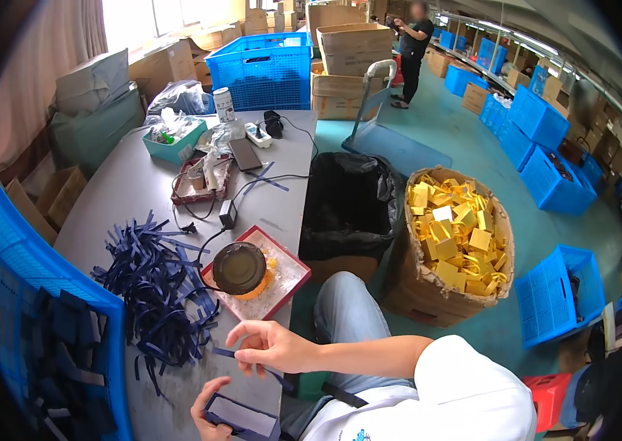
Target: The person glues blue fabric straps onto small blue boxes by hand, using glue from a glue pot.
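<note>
Right hand (270,347) pinches one navy strip (224,353) between thumb and fingertips, other fingers loosely curled. It hangs just above the table (134,184) edge. Left hand (208,417) is cupped under a small navy box (243,417), gripping its near end. The box sits low, at the table's near corner, just below the strip and not touching it.

Step, as I read it: strip picked and about to be fixed to the box. No join made yet.

Next move calls for:
- lining the strip end up with the box while the left hand keeps it level
- if glue is wanted, a reach across to the pot (239,268) first. It looks like a heated pot with a cord running to it, so fingers should stay off it.

Containers:
- box: pale lining shows, nothing in it that I can make out
- red-rimmed tray (289,285): holds the round dark pot, with yellowish residue spread under it
- crate (9,272) at my left: blue, with dark navy pieces (61,345) stacked inside
- loose pile (153,287) of more navy strips on the table between crate and tray
- bin (347,198): black liner, mouth open, contents too dark to tell
- carton (428,294) beside the bin on the floor: heaped with yellow pieces (458,228)
- teal tub (178,151) far up the table: small oddments, unclear
</note>
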Available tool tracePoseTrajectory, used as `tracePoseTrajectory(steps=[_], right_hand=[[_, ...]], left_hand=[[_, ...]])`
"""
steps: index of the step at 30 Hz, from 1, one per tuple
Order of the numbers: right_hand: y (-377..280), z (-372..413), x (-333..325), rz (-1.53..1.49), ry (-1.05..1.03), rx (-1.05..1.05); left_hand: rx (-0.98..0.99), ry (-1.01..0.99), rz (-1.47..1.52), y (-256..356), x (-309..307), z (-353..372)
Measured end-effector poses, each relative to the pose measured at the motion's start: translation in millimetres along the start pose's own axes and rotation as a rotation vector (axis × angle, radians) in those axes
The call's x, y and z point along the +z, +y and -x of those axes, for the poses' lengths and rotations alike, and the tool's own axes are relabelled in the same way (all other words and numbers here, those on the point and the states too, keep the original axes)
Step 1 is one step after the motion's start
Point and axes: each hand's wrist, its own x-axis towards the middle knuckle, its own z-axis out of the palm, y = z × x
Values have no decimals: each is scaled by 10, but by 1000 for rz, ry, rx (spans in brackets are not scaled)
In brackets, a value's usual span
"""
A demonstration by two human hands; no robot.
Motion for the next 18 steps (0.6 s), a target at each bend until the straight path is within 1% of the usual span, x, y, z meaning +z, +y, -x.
tracePoseTrajectory(steps=[1,3,4,7,10,11,12,14,16,18], right_hand=[[-13,40,-3,-1,3,-1],[-18,97,-8,6,0,15],[-5,114,-5,34,17,36],[46,158,4,123,31,14],[158,184,-9,203,40,-72],[166,194,-22,202,36,-78],[167,208,-38,216,55,-49],[160,234,-63,247,86,-6],[185,254,-69,255,109,-30],[194,277,-88,262,134,-48]], left_hand=[[-2,-3,0,7,61,-29],[118,-49,3,22,217,-93],[106,-127,27,-22,197,-103],[86,-98,1,-136,189,-84],[39,-145,-6,-147,166,-123],[6,-162,-5,-133,181,-142],[42,-159,-22,-111,249,-183],[42,-169,-57,-108,269,-222],[0,-179,-67,-85,306,-233],[3,-186,-82,-74,340,-259]])
